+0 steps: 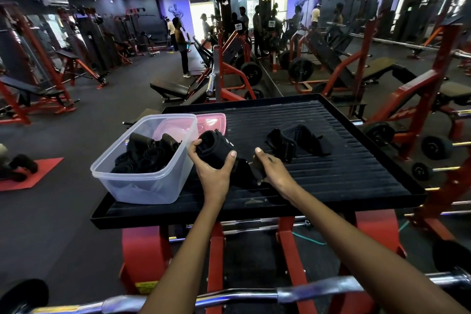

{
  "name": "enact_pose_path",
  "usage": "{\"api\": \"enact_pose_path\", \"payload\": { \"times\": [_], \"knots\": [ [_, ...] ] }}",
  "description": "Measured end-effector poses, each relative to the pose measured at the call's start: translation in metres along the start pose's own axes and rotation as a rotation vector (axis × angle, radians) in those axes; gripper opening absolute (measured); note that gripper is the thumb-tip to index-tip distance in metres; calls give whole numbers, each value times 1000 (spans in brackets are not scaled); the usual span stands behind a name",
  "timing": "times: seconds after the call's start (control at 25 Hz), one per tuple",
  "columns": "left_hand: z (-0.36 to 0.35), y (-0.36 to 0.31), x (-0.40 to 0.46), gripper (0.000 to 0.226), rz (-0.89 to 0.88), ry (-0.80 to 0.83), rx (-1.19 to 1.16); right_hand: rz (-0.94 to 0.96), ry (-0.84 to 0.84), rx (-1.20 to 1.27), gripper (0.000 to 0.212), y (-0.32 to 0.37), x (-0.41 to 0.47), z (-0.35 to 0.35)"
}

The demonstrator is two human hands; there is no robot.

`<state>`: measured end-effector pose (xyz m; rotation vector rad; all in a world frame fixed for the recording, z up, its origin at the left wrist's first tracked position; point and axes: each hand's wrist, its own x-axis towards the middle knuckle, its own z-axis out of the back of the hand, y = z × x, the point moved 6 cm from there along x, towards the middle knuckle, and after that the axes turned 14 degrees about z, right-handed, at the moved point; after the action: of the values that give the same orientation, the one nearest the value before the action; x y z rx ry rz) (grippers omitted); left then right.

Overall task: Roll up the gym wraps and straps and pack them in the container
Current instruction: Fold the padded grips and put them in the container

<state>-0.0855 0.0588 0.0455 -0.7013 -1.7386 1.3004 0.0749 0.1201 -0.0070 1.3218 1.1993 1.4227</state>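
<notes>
My left hand (212, 164) grips a rolled black wrap (216, 146) just right of the clear plastic container (142, 186). The wrap's loose tail (246, 169) runs down to my right hand (270, 167), which holds its end against the black ribbed platform (331, 178). Several rolled black wraps (146, 153) lie inside the container. Another black strap with a buckle (297, 143) lies unrolled on the platform to the right of my hands.
A pink lid (212, 122) lies behind the container. The platform sits on a red machine frame (288, 245). A chrome curl bar (254, 296) crosses below my arms. Gym machines, benches, weight plates and several people stand further back.
</notes>
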Motion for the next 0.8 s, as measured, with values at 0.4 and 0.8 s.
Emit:
{"api": "enact_pose_path", "payload": {
  "times": [0.4,0.8],
  "knots": [
    [8,-8,-1,70,-92,-115,-3,-565,213,311,73,14,-56,-53],
    [17,1,5,77,37,-167,-123,-399,-73,755,13,-1,-15,-49]
  ]
}}
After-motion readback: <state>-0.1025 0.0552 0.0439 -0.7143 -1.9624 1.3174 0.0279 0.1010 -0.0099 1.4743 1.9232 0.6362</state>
